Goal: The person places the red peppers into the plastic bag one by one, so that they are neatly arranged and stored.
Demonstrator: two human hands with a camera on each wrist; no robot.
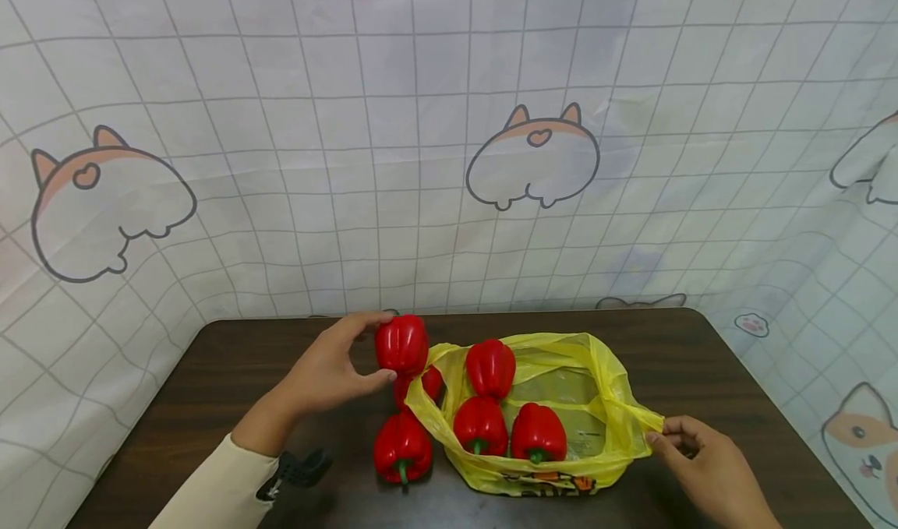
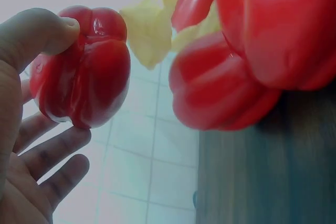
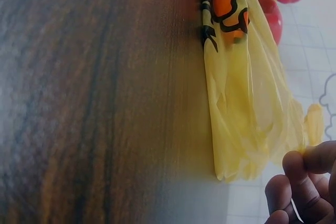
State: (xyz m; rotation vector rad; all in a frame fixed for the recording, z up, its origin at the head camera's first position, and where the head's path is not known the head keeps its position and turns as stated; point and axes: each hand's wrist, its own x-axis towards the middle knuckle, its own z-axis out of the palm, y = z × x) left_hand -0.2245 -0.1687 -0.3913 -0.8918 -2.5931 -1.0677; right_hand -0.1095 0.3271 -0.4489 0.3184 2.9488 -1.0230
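Gridded backdrop [image 1: 414, 163], dark table [image 1: 680, 365] — red peppers [image 1: 403, 445], yellow bag [image 1: 623, 420]

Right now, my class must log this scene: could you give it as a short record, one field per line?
Left hand: holds a glossy red bell pepper between thumb and fingers
Right hand: pinches the right edge of a yellow plastic bag
Bag: mouth open, three red peppers inside
Outside it: two red peppers on the dark brown wood-grain table, left of the bag
Pepper count: six
Backdrop: white sheet with grey grid and cartoon animals
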